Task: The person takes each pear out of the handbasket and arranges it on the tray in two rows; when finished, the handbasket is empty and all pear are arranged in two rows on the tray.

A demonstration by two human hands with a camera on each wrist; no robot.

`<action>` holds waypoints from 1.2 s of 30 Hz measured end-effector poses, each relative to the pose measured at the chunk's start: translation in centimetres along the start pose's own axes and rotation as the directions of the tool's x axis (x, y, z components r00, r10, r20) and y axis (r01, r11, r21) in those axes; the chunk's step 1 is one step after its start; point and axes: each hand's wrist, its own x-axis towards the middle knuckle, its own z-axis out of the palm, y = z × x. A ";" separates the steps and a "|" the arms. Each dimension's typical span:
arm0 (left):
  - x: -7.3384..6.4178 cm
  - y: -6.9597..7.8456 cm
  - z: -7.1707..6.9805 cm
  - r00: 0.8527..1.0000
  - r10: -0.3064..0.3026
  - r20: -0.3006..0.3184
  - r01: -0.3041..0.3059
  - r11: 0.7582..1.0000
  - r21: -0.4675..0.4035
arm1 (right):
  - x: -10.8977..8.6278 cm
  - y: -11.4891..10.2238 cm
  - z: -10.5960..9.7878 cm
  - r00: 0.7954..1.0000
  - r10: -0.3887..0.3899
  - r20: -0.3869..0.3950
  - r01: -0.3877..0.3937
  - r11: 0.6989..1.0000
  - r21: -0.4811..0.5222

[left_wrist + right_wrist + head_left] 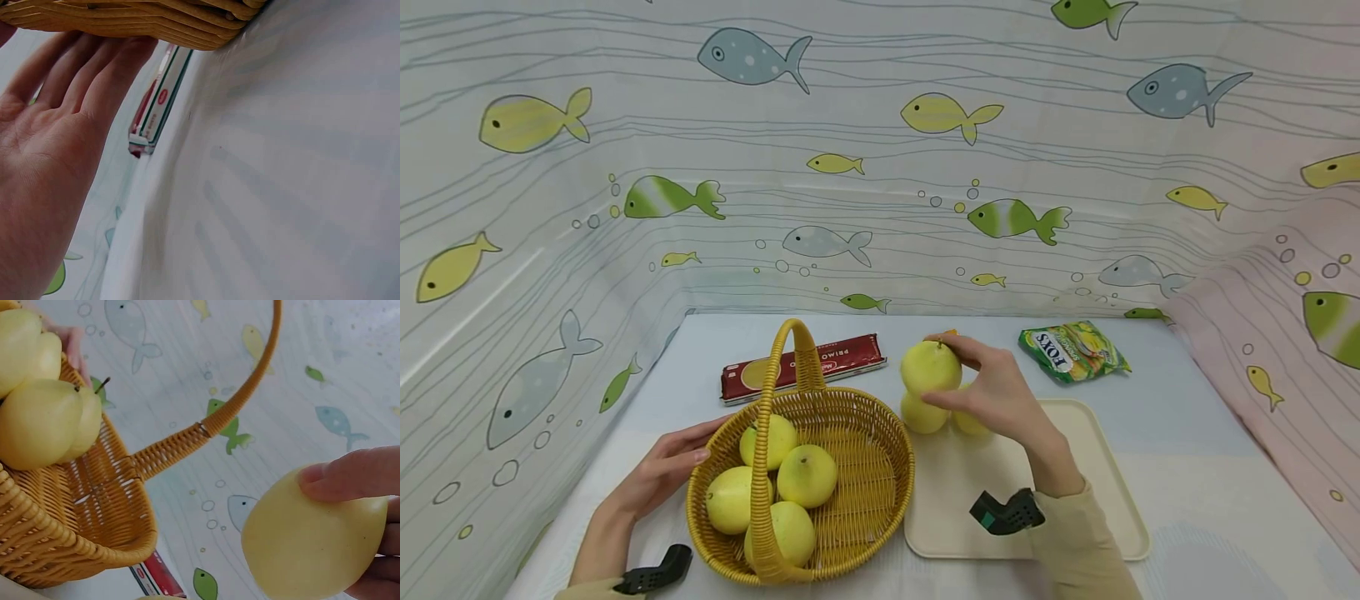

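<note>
My right hand (1000,385) holds a yellow-green pear (931,369) between thumb and fingers, raised over the far left of a cream tray (1000,500). Below it, two more pears (922,414) sit on the tray, partly hidden. In the right wrist view the thumb presses on the held pear (312,540). Several pears (807,476) lie in the left half of a wicker basket (868,492) with a tall handle. My left hand (658,471) rests against the basket's left side; in the left wrist view its fingers (87,75) reach out fairly straight to the wicker.
Behind the basket lies a long dark red biscuit packet (842,357). A green Fox's bag (1071,352) lies behind the tray. The table (1195,492) is bordered by fish-patterned sheets (880,192) at the back and sides. The basket's handle (762,467) arches up high.
</note>
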 end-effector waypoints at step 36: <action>0.1 0.2 0.3 1.000 -0.005 0.008 0.005 1.000 -0.031 | -4.4 7.3 -7.3 0.982 0.176 -0.065 -0.182 0.977 -0.107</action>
